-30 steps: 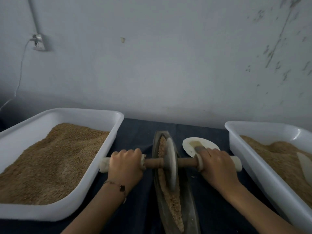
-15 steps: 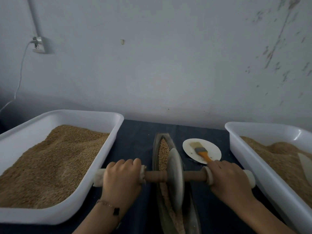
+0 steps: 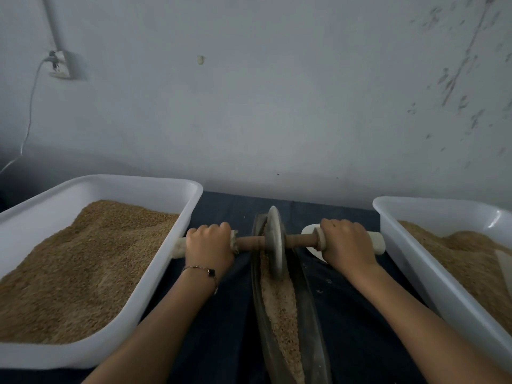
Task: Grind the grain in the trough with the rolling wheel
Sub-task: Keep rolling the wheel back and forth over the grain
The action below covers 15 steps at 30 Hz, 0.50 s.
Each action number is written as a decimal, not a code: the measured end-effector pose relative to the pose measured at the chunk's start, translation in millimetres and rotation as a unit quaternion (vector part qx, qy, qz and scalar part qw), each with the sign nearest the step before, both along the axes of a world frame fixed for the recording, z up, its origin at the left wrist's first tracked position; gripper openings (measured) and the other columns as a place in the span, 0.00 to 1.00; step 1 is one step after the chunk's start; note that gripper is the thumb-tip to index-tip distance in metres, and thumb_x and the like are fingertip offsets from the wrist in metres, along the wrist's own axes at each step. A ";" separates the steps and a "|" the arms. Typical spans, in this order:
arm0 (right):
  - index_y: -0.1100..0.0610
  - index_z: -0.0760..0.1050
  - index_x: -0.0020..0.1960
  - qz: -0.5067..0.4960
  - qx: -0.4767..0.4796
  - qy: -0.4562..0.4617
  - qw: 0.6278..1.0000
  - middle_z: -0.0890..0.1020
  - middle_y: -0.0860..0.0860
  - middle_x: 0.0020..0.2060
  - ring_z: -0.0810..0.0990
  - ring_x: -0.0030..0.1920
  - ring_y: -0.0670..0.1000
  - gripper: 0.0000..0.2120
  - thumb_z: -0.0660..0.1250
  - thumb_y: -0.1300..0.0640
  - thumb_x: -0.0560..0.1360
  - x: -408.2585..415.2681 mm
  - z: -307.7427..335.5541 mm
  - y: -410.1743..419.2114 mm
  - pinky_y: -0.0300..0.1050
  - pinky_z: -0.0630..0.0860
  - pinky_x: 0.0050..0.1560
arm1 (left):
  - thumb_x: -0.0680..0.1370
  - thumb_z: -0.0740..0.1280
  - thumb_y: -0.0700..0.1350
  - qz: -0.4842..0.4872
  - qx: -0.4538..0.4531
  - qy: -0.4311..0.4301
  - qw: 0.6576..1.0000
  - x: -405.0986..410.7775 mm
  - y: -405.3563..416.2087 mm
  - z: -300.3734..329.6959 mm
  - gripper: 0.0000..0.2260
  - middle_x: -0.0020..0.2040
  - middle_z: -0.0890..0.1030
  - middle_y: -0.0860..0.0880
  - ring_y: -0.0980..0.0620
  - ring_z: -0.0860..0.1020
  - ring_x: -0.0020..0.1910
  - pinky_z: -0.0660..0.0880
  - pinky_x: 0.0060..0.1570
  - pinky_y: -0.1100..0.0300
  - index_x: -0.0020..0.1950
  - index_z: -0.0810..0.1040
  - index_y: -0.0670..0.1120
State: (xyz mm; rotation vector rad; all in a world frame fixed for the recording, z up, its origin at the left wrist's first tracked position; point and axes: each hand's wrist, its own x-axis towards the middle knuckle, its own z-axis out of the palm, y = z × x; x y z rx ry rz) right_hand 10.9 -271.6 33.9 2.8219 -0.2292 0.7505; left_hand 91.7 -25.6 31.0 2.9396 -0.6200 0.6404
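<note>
A long narrow boat-shaped trough (image 3: 313,322) lies on the dark cloth, running away from me, with tan grain (image 3: 279,303) along its bottom. The grey stone rolling wheel (image 3: 275,242) stands upright in the trough's far end, on a wooden axle with pale handle ends. My left hand (image 3: 209,246) grips the left handle, fingers curled over it. My right hand (image 3: 347,246) grips the right handle the same way. Both arms are stretched forward.
A large white tub (image 3: 155,275) heaped with grain stands at the left, its rim close to the left handle end. A second white tub (image 3: 410,256) of grain stands at the right. A small white plate (image 3: 310,230) lies behind my right hand. The wall is just beyond.
The wheel rolled toward me half a second ago and has now rolled to the far end of the trough. Both hands went forward with it, and my right hand now covers most of the plate.
</note>
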 end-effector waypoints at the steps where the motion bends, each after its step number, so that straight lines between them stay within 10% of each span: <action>1: 0.54 0.73 0.41 0.012 0.007 -0.005 1.000 0.80 0.50 0.37 0.76 0.36 0.52 0.05 0.68 0.60 0.69 -9.7 -1.0 1.8 0.45 0.66 0.37 | 0.77 0.63 0.52 -0.013 -0.005 0.004 1.000 -6.4 3.0 -1.1 0.06 0.44 0.77 0.53 0.54 0.73 0.41 0.67 0.44 0.60 0.47 0.70 0.51; 8: 0.55 0.77 0.36 0.113 0.011 -0.078 0.990 0.77 0.50 0.28 0.74 0.27 0.51 0.14 0.79 0.64 0.55 -104.7 -8.3 12.1 0.44 0.68 0.28 | 0.57 0.78 0.46 -0.137 -0.047 -0.062 0.987 -88.2 46.2 -8.1 0.16 0.28 0.74 0.50 0.49 0.73 0.26 0.68 0.27 0.55 0.33 0.72 0.47; 15: 0.55 0.75 0.31 0.134 0.002 -0.089 0.987 0.74 0.49 0.25 0.71 0.24 0.50 0.12 0.77 0.62 0.56 -112.0 -14.3 9.7 0.43 0.68 0.24 | 0.60 0.71 0.43 -0.148 -0.058 -0.144 0.977 -100.6 54.2 -15.7 0.09 0.25 0.71 0.51 0.48 0.70 0.23 0.65 0.23 0.56 0.30 0.71 0.47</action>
